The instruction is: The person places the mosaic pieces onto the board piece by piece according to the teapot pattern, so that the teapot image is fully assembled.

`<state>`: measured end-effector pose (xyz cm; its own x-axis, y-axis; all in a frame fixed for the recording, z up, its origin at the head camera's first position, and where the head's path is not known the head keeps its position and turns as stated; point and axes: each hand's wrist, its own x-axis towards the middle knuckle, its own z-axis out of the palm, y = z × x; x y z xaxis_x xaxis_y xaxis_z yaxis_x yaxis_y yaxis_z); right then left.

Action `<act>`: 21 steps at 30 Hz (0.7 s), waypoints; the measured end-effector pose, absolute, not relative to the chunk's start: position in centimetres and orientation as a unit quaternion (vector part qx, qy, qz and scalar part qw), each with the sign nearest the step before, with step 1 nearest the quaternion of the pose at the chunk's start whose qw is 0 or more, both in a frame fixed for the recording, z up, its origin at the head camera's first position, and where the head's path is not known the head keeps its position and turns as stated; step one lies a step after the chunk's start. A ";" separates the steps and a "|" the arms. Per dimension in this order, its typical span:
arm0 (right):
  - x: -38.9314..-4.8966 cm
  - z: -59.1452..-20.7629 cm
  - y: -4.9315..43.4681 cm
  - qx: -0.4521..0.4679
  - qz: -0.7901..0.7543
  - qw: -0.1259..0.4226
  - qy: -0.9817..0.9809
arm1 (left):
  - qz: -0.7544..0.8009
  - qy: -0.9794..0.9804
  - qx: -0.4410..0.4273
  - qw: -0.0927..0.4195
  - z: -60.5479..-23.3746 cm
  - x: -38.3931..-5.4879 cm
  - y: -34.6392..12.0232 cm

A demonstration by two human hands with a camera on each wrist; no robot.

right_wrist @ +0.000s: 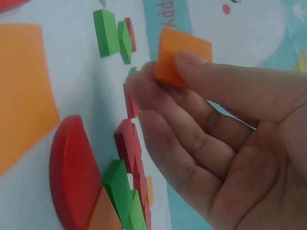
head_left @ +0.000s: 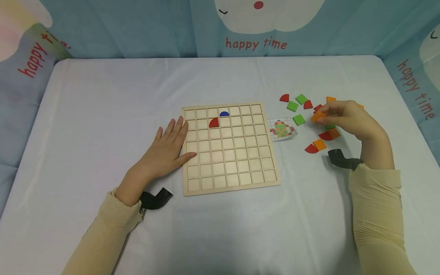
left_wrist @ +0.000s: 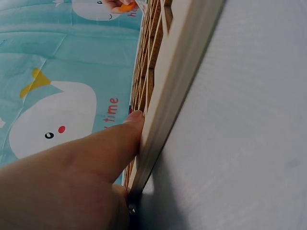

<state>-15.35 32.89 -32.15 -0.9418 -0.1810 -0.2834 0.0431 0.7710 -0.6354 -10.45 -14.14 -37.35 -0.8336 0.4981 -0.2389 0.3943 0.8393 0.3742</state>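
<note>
My right hand (head_left: 354, 118) pinches an orange square tile (right_wrist: 184, 55) between thumb and fingers, above the loose pieces at the right. My left hand (head_left: 161, 152) lies with fingers spread along the left edge of a wooden grid board (head_left: 231, 149). In the left wrist view its thumb (left_wrist: 127, 132) rests on the board's rim. Two pieces sit in the board's upper cells: a blue half circle (head_left: 224, 114) and a red quarter circle (head_left: 214, 122). Beside the board's right edge is a small pattern card (head_left: 283, 129) with a coloured figure on a grid.
Around the right hand lie several green squares (head_left: 299, 120), red quarter circles (head_left: 311, 149) and orange squares (head_left: 320, 144), some partly hidden under the hand. A white cloth (head_left: 113, 95) covers the table. Blue printed fabric (head_left: 137, 30) stands along the back and sides.
</note>
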 end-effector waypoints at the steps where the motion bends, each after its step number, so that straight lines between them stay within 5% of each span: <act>1: -15.3 -32.1 32.8 -0.035 -0.344 0.162 0.924 | 0.157 0.945 0.236 0.164 -37.3 -10.4 -14.1; 21: -15.5 -32.4 30.3 0.007 -0.445 0.105 0.889 | 0.156 0.945 0.234 0.165 -37.4 -10.4 -14.2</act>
